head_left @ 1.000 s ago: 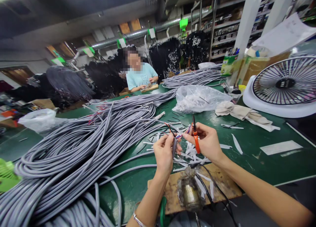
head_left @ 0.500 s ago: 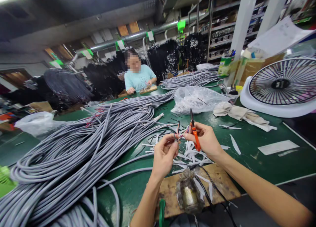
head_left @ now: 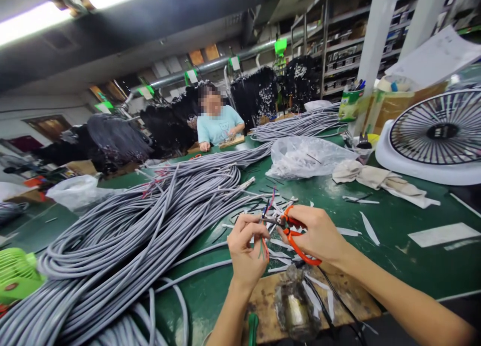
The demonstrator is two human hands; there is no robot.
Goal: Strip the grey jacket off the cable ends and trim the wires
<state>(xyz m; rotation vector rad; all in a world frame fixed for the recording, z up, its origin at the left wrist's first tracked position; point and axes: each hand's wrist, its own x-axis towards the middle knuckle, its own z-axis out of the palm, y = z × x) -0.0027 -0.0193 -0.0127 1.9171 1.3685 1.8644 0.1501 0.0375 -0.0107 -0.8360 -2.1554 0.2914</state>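
From the head camera, pinching thin coloured wires (head_left: 262, 244) (bluish and reddish above the fingertips, green and red below) in the left hand (head_left: 246, 243), with thumb and fingers curled in around them, above a litter of white strips (head_left: 280, 258). Grasping orange-handled cutters (head_left: 282, 220) in the right hand (head_left: 319, 233), with the handles spread and the metal tips right at the wires, beside the left fingertips. Too small to tell whether biting into them or merely alongside. Below the hands, looking down on a wooden board (head_left: 260, 308) with a grimy metal device (head_left: 295, 308) and black cords (head_left: 334, 293) on top. To the left, heaped with looped grey cables (head_left: 150, 225) across much of the green tabletop (head_left: 398, 215). Beyond the right hand, set with a clear plastic bag (head_left: 308, 158), a crumpled pale cloth (head_left: 383, 178) and a white-based fan (head_left: 443, 130). Across the table, facing a co-worker (head_left: 221, 128) in a light blue shirt, seated by a small wooden block (head_left: 232, 142).
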